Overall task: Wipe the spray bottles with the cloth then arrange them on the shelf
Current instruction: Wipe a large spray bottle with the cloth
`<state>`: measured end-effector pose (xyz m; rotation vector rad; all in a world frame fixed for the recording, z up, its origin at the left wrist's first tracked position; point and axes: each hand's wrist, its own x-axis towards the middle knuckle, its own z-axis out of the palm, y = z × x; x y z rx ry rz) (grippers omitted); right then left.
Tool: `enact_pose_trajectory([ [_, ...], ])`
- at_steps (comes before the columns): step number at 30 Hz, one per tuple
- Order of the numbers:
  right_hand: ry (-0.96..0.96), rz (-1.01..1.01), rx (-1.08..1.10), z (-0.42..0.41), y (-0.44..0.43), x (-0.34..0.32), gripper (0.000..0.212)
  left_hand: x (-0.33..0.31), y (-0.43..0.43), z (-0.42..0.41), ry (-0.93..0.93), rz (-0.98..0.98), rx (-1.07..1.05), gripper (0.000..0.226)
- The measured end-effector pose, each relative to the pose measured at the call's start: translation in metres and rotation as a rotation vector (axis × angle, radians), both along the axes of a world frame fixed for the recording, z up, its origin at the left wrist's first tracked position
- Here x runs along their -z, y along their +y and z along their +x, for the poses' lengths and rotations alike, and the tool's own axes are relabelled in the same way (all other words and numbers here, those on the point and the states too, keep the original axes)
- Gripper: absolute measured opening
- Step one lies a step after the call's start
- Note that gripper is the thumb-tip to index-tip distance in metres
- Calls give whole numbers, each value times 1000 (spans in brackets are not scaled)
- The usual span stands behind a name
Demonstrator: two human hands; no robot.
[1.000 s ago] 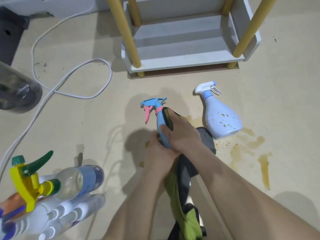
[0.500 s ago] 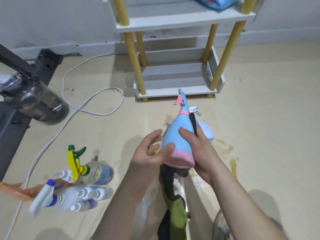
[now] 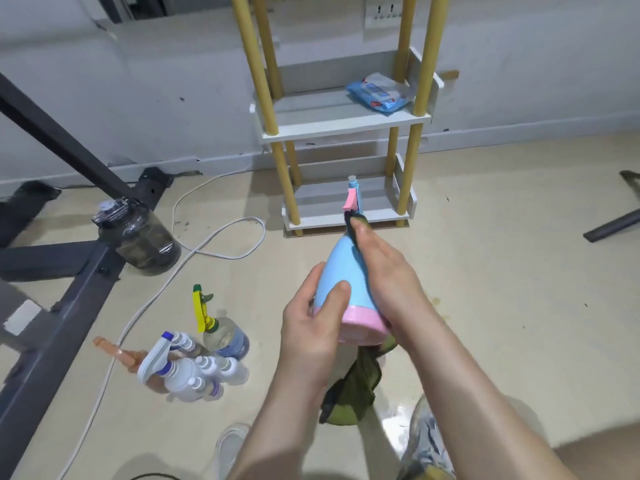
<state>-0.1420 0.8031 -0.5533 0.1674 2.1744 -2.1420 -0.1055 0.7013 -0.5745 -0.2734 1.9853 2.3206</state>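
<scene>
Spray bottle (image 3: 341, 268), left hand (image 3: 311, 327) gripping its base, right hand (image 3: 388, 278) holding cloth (image 3: 360, 379) against its side

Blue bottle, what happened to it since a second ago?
The blue bottle was lifted and tipped, nozzle now toward the shelf. The left hand closed round its pink base; the right hand slid the cloth up to the neck. Floor bottles stayed put.
</scene>
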Motion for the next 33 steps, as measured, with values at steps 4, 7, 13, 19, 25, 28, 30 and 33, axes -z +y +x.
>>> enact_pose_trajectory([
  [4,76,-54,0,24,-2,-9,44,-14,8,12,142,-174,-136,55],
  [7,99,-89,-2,50,-19,-6,62,-25,3,10,321,-647,-159,69],
  [13,-139,-638,12,39,15,-8,66,-48,-6,38,331,-573,161,77],
  [19,-194,-857,-339,41,45,-9,68,-31,-48,12,-88,-132,346,37],
  [25,-84,-457,-484,22,59,-19,67,-15,-53,16,-56,-319,155,42],
  [28,-40,-195,-402,23,53,-12,62,-28,-43,9,67,-746,1,43],
  [30,-13,-208,-342,25,48,-5,64,-37,-36,8,73,-777,-85,45],
  [33,86,-153,-237,23,44,-5,72,-42,-31,12,1,-643,-68,34],
])
